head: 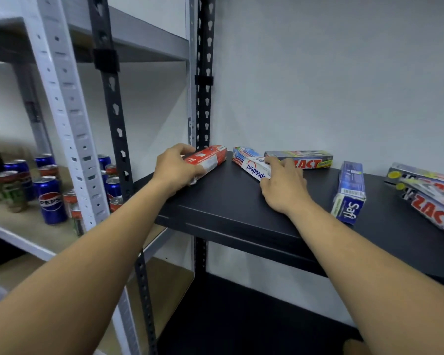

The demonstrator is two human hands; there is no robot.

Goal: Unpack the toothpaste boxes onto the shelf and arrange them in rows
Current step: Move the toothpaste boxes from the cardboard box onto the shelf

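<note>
Several toothpaste boxes lie on a black shelf. My left hand grips a red box at the shelf's back left corner. My right hand holds the near end of a white and blue Pepsodent box lying flat beside it. Behind my right hand a grey Zact box lies along the wall. A blue Safi box lies further right, pointing front to back. At the far right, more Zact boxes lie overlapping in a loose pile.
A black slotted upright stands at the shelf's back left corner, against the grey wall. To the left a white rack holds Pepsi cans and other cans on a pale board. A lower black shelf lies beneath.
</note>
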